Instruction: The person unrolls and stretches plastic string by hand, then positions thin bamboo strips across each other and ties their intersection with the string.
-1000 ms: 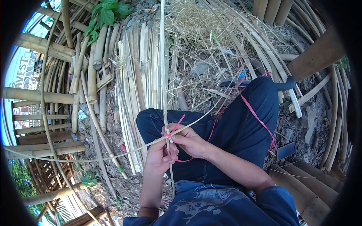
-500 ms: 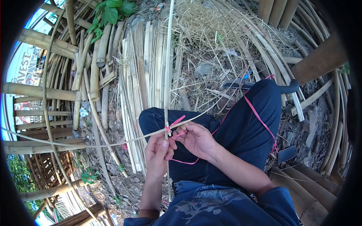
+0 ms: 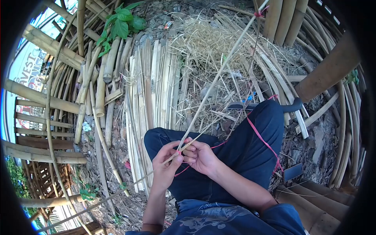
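Two thin bamboo strips cross between my hands, with pink twine tied at the crossing. The long strip [image 3: 219,76] rises to the upper right, where another pink knot [image 3: 258,14] sits on it. The second strip [image 3: 131,183] slants down to the lower left. My left hand [image 3: 167,166] pinches the strips at the crossing, thumb on top. My right hand [image 3: 201,158] is closed beside it, curled fingers against the second strip; its fingertips are partly hidden. Loose pink twine [image 3: 261,137] runs from near my hands across my right knee.
Split bamboo slats [image 3: 156,86] lie in a row ahead of me. Beyond them is a heap of shavings [image 3: 203,41]. Bamboo poles [image 3: 43,98] form a frame on the left. A phone [image 3: 293,172] lies on the ground to my right, near thick bamboo poles [image 3: 313,209].
The strips have turned: the long one now leans to the upper right, and the other slants steeply down to the left. My hands have lowered slightly, and the left now covers much of the crossing.
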Demonstrator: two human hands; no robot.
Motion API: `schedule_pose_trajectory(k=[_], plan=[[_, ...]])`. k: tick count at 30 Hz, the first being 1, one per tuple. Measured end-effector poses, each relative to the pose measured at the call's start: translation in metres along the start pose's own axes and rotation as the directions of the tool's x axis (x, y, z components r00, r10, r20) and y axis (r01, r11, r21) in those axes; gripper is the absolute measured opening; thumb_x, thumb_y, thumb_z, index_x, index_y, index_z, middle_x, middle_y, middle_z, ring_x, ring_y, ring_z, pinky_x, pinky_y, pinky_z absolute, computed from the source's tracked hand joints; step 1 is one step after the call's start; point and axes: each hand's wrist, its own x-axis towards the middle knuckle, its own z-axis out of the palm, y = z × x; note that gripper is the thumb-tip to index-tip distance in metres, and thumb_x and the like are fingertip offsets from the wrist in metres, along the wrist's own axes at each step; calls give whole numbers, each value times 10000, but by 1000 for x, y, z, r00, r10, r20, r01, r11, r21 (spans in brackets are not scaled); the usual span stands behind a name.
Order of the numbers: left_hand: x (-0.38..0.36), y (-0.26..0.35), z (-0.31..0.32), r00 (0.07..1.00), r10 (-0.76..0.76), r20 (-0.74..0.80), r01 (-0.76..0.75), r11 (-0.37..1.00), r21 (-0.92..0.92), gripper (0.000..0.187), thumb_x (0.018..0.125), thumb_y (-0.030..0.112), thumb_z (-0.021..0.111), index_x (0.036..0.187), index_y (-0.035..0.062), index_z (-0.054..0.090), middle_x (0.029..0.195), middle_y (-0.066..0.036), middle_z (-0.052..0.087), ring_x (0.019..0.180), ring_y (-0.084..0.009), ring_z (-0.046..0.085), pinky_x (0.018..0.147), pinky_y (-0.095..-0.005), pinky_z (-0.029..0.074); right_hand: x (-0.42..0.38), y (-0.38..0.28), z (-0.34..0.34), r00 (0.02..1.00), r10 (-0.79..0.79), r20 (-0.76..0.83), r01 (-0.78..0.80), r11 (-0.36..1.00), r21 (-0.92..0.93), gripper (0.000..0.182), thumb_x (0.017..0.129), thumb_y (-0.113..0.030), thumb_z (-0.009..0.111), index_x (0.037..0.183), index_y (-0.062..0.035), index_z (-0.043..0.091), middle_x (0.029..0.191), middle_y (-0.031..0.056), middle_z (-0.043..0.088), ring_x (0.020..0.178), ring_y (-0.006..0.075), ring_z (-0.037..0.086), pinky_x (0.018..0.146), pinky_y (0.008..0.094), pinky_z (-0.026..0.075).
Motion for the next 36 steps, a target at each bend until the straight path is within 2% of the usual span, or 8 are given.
schedule_pose_trajectory(k=[4, 10, 13, 16, 17, 20, 30, 36], plan=[[4, -3, 1, 971, -156, -184, 139, 985, -101, 231, 977, 146, 547, 1106, -31, 618, 717, 18, 549, 597, -12, 471, 505, -149, 349, -3, -2, 7, 999, -24, -45, 24, 1000, -18, 199, 1016, -190, 442, 837, -102, 440, 620, -45, 355, 495, 67, 310, 463, 234, 264], [16, -11, -17, 964, -36, -263, 46, 998, 33, 258, 998, 169, 486, 1011, -40, 636, 732, -50, 625, 667, -97, 579, 644, -228, 450, 9, 4, 0, 997, -67, 34, 70, 994, -81, 117, 1009, -179, 461, 938, -98, 508, 612, -51, 348, 487, 61, 301, 452, 228, 259], [20, -15, -28, 956, -156, -248, 106, 973, -204, 245, 990, 135, 459, 968, -41, 629, 721, -64, 615, 644, -127, 596, 622, -229, 459, 17, 7, 3, 997, -51, 53, 55, 994, -95, 112, 1007, -202, 465, 951, -120, 516, 599, -57, 340, 471, 69, 283, 450, 236, 254], [18, -12, -41, 939, -254, -231, 171, 929, -327, 236, 979, 138, 453, 953, -31, 616, 680, -70, 573, 538, -110, 511, 462, -238, 384, 24, 7, -1, 995, -13, 102, 25, 992, -125, 157, 1011, -214, 466, 976, -79, 540, 580, -56, 297, 443, 68, 241, 424, 235, 230], [17, -9, -41, 934, -256, -249, 132, 895, -426, 226, 978, 151, 483, 959, -32, 614, 651, -60, 537, 488, -75, 411, 419, -209, 291, 27, 8, -2, 993, 1, 119, 15, 991, -131, 176, 1013, -221, 462, 988, -72, 552, 571, -57, 273, 432, 67, 216, 415, 238, 218], [14, 3, -39, 911, -311, -272, 155, 868, -472, 214, 971, 168, 527, 961, -26, 616, 635, -52, 512, 470, -64, 353, 420, -198, 255, 39, 11, -9, 978, 42, 202, -25, 996, -88, 186, 1012, -228, 464, 985, -70, 558, 559, -59, 257, 428, 68, 211, 417, 237, 216], [7, 5, -40, 882, -406, -241, 264, 847, -461, 215, 953, 167, 578, 824, -5, 594, 628, -36, 507, 474, -47, 358, 419, -199, 253, 40, 13, -11, 968, 31, 249, -16, 998, -63, 194, 1004, -225, 477, 971, -63, 577, 539, -55, 244, 419, 76, 210, 419, 246, 208], [4, -6, -40, 898, -359, -254, 226, 872, -434, 189, 944, 151, 601, 834, -4, 603, 629, -23, 511, 482, -40, 361, 422, -196, 251, 37, 13, -9, 982, 4, 188, 8, 998, -61, 204, 999, -212, 478, 926, -69, 605, 525, -51, 231, 414, 85, 191, 420, 256, 183]])
